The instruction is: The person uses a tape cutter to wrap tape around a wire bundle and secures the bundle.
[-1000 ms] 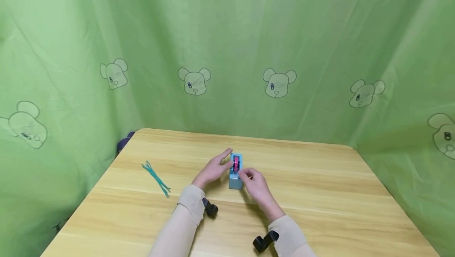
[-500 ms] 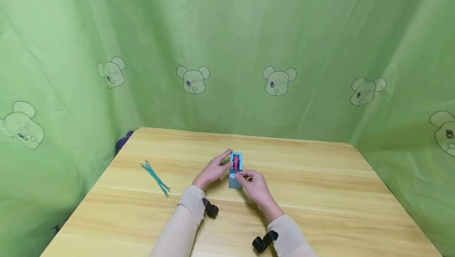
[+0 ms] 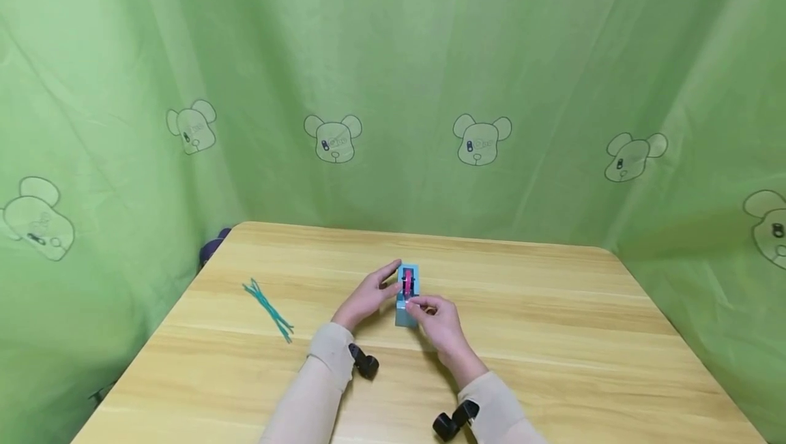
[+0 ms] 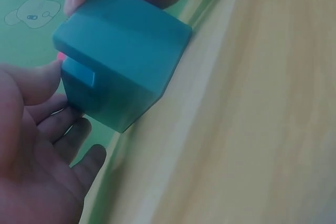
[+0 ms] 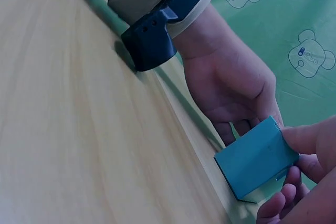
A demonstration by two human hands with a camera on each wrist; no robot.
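Centre of the desk [image 3: 552,335], there's the tape dispenser [image 3: 404,317], tape roll [image 3: 408,283] seated in its far part! Left hand [image 3: 366,296] at its left side, right hand [image 3: 443,324] at its near right, fingers over the near end. Well out left, crossed strips [image 3: 269,309] lie on the desk; behind it all, the curtain [image 3: 399,76].

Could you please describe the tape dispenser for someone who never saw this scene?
On the wooden table, look between the left hand and the right hand. There stands the tape dispenser, a blue box with a pink wheel in its top. Unlike the thin teal strings farther left, it is boxy.
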